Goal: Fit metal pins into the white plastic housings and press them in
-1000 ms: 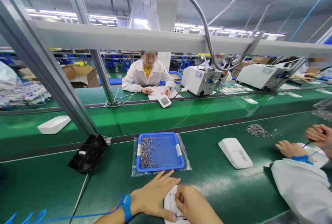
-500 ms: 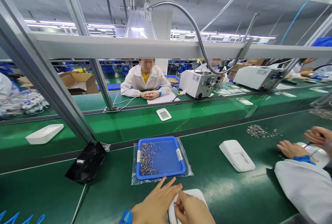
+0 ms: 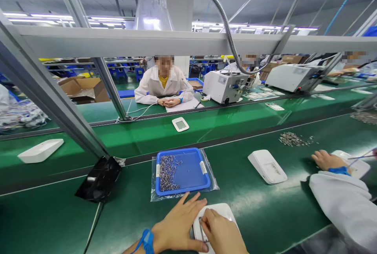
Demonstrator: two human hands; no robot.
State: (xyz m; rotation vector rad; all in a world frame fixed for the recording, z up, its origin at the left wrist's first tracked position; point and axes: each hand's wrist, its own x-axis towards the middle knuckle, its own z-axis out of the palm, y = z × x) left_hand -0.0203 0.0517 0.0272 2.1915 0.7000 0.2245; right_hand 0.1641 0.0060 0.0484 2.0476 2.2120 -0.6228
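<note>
A white plastic casing (image 3: 221, 209) lies on the green bench at the bottom centre. My left hand (image 3: 176, 224), with a blue wrist strap, presses on the casing's left side, fingers spread. My right hand (image 3: 222, 233) rests on the casing and pinches a small metal part at its upper left. Just beyond my hands sits a blue tray (image 3: 183, 170) on a clear plastic bag, with several small grey screws heaped in its left half.
A second white casing (image 3: 266, 166) lies to the right. A co-worker's hand (image 3: 325, 160) and white sleeve work at the right edge near a screw pile (image 3: 293, 139). White devices (image 3: 180, 124) ride the conveyor; a black fan (image 3: 99, 178) sits at left. A person sits opposite.
The view has tilted down slightly, showing more of the casing. My hands stay on it. The devices on the conveyor have drifted left. The person opposite has drawn both hands together.
</note>
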